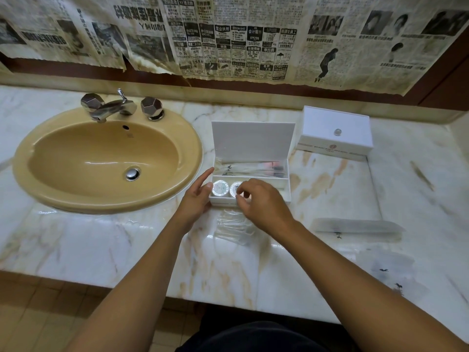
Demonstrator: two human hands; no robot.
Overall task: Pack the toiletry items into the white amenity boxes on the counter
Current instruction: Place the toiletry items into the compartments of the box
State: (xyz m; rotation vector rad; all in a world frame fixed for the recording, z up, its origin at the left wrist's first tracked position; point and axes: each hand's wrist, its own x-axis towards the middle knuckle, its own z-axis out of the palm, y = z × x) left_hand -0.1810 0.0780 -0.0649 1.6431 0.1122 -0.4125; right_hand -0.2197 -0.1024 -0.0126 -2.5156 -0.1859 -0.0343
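An open white amenity box point(284, 191) stands on the marble counter with its lid up. Its back compartment holds clear packets point(251, 167). Its front compartment holds two round wrapped soaps; the left soap point(219, 188) lies flat. My right hand point(261, 201) hovers over the front compartment and pinches the second soap point(235, 188) with curled fingertips. My left hand point(199, 195) rests against the box's left front corner, fingers straight. A second white box point(335, 130) with a small knob stands closed at the back right. Clear plastic packets point(234, 226) lie in front of the open box.
A tan sink point(106, 158) with a chrome tap point(111, 107) fills the counter's left side. More clear packets point(357, 226) and wrapped items point(388, 270) lie on the right. Newspaper sheets point(228, 36) cover the wall behind. The counter's front edge point(101, 280) runs below my forearms.
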